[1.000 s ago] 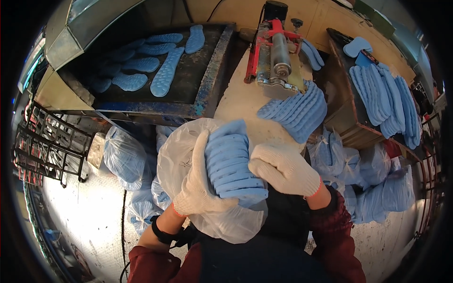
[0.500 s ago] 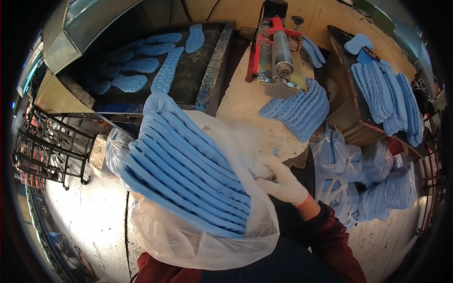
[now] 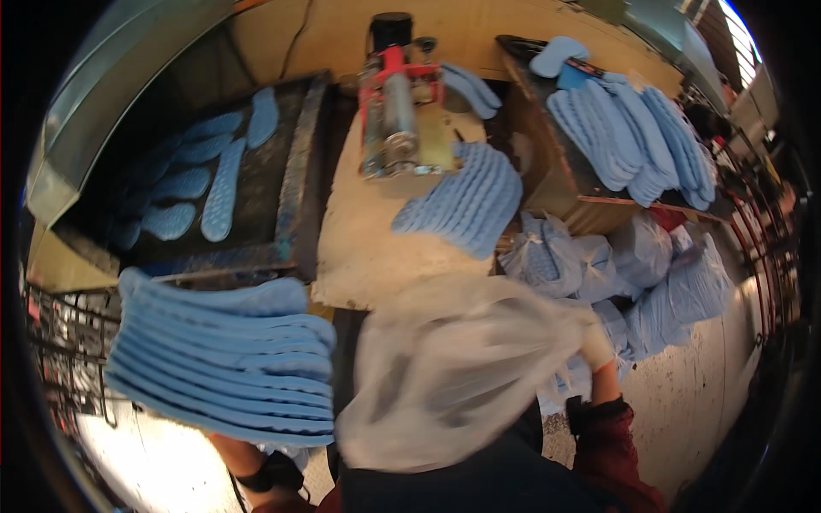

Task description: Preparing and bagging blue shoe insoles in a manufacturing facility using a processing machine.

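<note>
A thick stack of blue shoe insoles (image 3: 227, 359) with bumpy edges is held up at the front left. My left hand (image 3: 238, 451) supports it from below; the stack hides the fingers, and only the wrist area shows. To the right, my right hand (image 3: 596, 346), in a pale glove, grips the edge of a translucent plastic bag (image 3: 453, 376). The bag is blurred by motion and hangs apart from the stack, with no insoles visible in it.
A machine with a metal roller (image 3: 398, 120) and red frame stands on a pale worktop (image 3: 342, 248), beside fanned insoles (image 3: 475, 201). Single insoles lie on a dark bench (image 3: 265, 184) at left. More pile on the right table (image 3: 590, 198), above filled bags (image 3: 633, 274) on the floor.
The insole stack has come out of the bag and moved left with my left hand. My right hand has drawn the bag away to the right. The view has shifted right.
</note>
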### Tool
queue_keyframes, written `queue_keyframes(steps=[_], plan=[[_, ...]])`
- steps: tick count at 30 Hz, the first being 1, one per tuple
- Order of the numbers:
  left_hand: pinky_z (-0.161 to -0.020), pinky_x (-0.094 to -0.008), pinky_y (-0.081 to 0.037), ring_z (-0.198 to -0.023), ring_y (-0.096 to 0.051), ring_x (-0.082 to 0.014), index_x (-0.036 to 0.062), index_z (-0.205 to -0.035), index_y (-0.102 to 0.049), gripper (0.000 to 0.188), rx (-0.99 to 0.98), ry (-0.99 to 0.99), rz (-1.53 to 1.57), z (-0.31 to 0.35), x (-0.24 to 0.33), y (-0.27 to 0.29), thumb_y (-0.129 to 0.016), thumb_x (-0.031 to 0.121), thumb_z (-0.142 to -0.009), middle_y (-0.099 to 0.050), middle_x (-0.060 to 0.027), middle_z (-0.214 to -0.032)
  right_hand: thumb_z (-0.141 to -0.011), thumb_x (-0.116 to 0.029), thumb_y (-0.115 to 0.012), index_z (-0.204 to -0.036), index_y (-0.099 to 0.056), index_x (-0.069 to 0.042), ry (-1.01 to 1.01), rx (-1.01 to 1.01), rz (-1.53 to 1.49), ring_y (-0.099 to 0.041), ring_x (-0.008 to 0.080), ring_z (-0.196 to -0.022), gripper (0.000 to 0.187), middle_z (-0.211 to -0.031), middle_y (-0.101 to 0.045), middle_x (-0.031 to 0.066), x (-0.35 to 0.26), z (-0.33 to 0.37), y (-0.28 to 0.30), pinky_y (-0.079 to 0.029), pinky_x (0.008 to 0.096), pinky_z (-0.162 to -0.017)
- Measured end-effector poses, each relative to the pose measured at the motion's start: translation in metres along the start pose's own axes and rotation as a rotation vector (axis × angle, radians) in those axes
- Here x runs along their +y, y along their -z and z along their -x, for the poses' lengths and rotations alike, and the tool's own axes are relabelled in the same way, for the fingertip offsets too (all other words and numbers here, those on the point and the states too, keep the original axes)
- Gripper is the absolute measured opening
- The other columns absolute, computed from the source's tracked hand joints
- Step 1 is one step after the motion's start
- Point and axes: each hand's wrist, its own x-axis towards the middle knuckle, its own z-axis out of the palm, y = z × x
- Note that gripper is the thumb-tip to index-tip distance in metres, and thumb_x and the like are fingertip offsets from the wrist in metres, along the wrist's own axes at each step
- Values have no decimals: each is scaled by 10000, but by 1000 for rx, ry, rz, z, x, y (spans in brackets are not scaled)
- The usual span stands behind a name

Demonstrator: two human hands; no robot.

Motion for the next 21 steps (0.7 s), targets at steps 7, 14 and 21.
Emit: queue_keyframes(steps=[7, 14, 21], plan=[[-1003, -403, -491, -1179, -560, -246, -35, -1372, -431, 745, 38, 109, -8, -12, -16, -30, -430, 559, -922, -537, -158, -1328, -895, -107, -568, -948, -642, -3, -585, 901, 121, -632, 267, -750, 139, -803, -654, 179, 128, 58, 80, -495, 403, -675], [-972, -373, -527, -1188, -559, -203, 41, -1360, -462, 608, -31, 447, 100, 0, -27, -81, -352, 500, -976, -539, -114, -1328, -915, -230, -506, -1270, -559, -9, 224, -561, 941, -604, 283, -1085, 421, -1204, -611, 228, 45, 16, -115, -474, 412, -938], [-1059, -444, -414, -1295, -445, -290, 62, -1447, -365, 718, 3, 511, -144, 4, -18, -124, -430, 554, -928, -420, -133, -1457, -1002, -201, -405, -1268, -557, -34, -277, -247, 236, -561, 238, -1145, 349, -1250, -604, 152, 87, -118, -88, -461, 354, -979]])
